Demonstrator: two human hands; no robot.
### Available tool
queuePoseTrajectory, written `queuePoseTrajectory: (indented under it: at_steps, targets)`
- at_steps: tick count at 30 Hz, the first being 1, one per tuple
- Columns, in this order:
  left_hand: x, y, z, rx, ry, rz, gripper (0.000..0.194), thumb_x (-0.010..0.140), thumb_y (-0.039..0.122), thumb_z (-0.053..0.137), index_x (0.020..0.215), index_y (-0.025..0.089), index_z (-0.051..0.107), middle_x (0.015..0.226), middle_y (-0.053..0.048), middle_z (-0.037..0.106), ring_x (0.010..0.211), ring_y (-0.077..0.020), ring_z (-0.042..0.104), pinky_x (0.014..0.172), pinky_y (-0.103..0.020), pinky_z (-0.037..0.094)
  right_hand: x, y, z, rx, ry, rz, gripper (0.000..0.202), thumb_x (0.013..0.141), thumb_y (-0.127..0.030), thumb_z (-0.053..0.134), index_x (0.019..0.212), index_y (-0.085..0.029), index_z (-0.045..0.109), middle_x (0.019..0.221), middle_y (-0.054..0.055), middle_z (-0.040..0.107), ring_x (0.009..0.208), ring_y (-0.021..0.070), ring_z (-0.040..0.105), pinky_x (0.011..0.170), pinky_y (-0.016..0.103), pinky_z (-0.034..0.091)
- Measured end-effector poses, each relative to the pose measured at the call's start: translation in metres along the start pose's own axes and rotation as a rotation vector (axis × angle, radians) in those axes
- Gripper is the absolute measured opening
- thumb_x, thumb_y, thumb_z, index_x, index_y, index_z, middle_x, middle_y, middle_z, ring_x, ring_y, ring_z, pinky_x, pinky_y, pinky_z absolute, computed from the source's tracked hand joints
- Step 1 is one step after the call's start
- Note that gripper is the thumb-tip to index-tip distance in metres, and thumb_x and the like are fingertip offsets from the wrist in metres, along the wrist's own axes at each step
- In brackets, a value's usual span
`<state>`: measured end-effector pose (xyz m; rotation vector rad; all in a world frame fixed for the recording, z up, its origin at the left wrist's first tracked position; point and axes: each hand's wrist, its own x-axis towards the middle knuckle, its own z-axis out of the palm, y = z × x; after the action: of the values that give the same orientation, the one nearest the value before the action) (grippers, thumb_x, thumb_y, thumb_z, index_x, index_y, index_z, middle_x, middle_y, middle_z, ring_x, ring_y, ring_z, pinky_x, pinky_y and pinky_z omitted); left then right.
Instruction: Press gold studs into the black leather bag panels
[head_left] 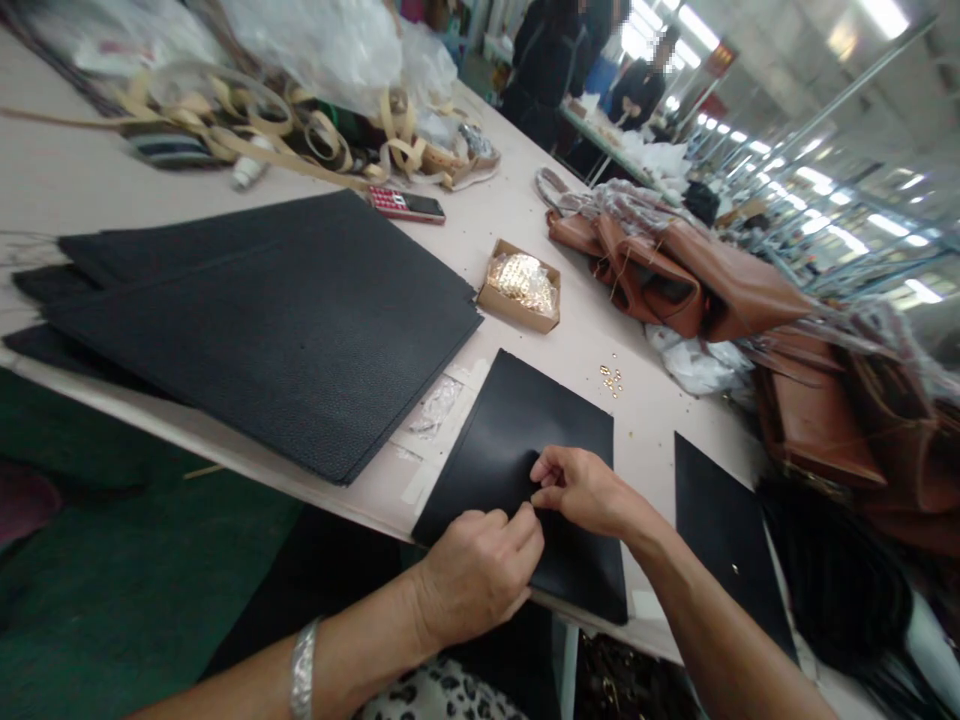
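Observation:
A black leather panel (495,440) lies at the table's near edge, under both hands. My left hand (480,565) is closed over its lower part, with thumb and fingertips pinched together. Just beyond, my right hand (581,490) bends in from the right, its thumb and forefinger pinched close to the left fingertips. Whatever tiny thing sits between the fingers is hidden. Small gold metal pieces (611,378) are scattered on the table past the panel. Another black panel (731,540) on the right carries one small gold piece (736,568).
A stack of large black leather sheets (300,320) covers the left. Behind stand a small cardboard box (517,322) of gold hardware and a red phone (409,205). Brown leather bags (720,280) pile up on the right. Tape strips (322,140) and plastic bags line the back; people stand beyond.

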<state>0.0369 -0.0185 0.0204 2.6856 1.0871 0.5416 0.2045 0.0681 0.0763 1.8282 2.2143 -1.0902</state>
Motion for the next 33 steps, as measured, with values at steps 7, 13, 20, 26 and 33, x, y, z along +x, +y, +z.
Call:
queuePoseTrajectory:
  at_steps: [7,13,20,26,33]
  targets:
    - [0.000,0.000,-0.002,-0.029,-0.039,-0.063,0.037,0.076,0.011,0.050,0.112,0.017,0.060,0.115,-0.008,0.065,0.089,-0.0248,0.065,0.074,-0.039,0.055,-0.017,0.009,0.002,0.014,0.273,0.017,0.035,0.063,-0.027,0.083,0.095,-0.019,0.069,0.086,0.002,0.066,0.077,0.0167,0.062,0.068,0.025,0.047]
    - [-0.001,-0.006,0.009,0.026,0.036,-0.050,0.048,0.070,0.003,0.047,0.113,0.017,0.061,0.122,-0.009,0.064,0.096,-0.0242,0.066,0.082,-0.038,0.055,-0.050,0.059,0.009,0.020,0.702,0.219,0.038,0.081,-0.033,0.066,0.116,-0.018,0.065,0.109,0.012,0.066,0.101,0.0257,0.062,0.090,0.037,0.046]
    - [0.000,0.000,-0.001,0.014,0.152,0.031,0.038,0.074,0.009,0.052,0.109,0.020,0.060,0.109,-0.006,0.068,0.083,-0.0209,0.070,0.072,-0.032,0.058,-0.061,0.072,0.023,0.661,0.706,0.002,0.032,0.071,-0.022,0.065,0.102,-0.019,0.071,0.099,0.003,0.073,0.093,0.0200,0.066,0.085,0.032,0.050]
    - [-0.013,0.014,-0.014,-0.310,0.271,-0.079,0.034,0.094,0.029,0.047,0.128,0.025,0.048,0.098,-0.002,0.068,0.084,-0.0150,0.070,0.076,-0.021,0.055,-0.127,0.124,-0.050,0.787,0.765,0.054,0.041,0.065,-0.029,0.071,0.105,-0.017,0.070,0.090,0.004,0.074,0.072,0.0182,0.067,0.067,0.030,0.052]
    - [-0.031,0.024,-0.021,-0.614,0.174,-0.295,0.046,0.101,0.027,0.030,0.146,0.028,0.025,0.104,-0.002,0.065,0.073,-0.0087,0.064,0.077,-0.023,0.055,-0.192,0.239,-0.099,-0.034,0.965,0.641,0.039,0.066,-0.030,0.068,0.101,-0.014,0.074,0.093,0.018,0.073,0.088,0.0348,0.068,0.082,0.048,0.049]
